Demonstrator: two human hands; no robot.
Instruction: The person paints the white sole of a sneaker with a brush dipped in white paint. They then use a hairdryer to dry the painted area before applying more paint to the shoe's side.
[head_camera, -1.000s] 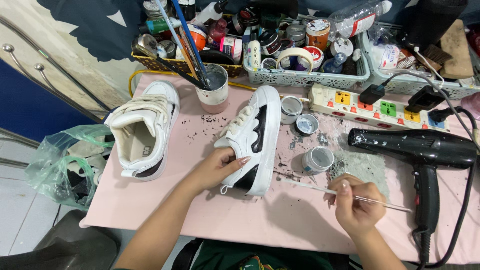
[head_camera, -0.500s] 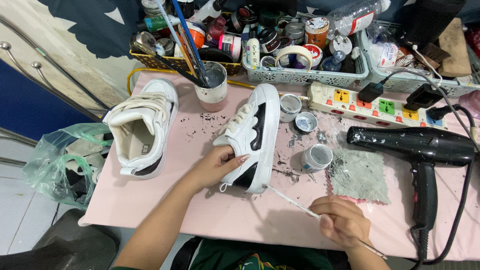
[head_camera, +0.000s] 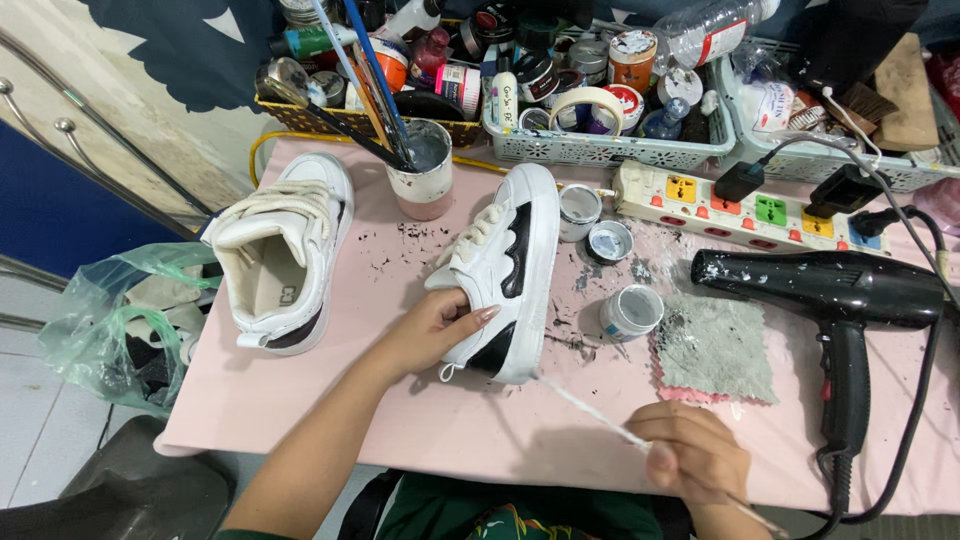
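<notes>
The right hand (head_camera: 690, 460) has drawn back toward the body since a second ago, dropping from beside the small jars to the near edge of the desk (head_camera: 300, 400), and the thin brush (head_camera: 590, 405) it pinches now angles up to about ten o'clock, its tip just at the sole edge of the white-and-black sneaker (head_camera: 505, 270); judging by that, the brush is back at the shoe rather than at the paint. The left hand (head_camera: 440, 325) is closed on the sneaker's heel side, holding it tipped on its side at mid-desk. The open paint jar (head_camera: 630, 312) and grey rag (head_camera: 715, 345) sit at about twelve o'clock from the right hand, and the second sneaker (head_camera: 280, 255) lies at ten o'clock of the left
</notes>
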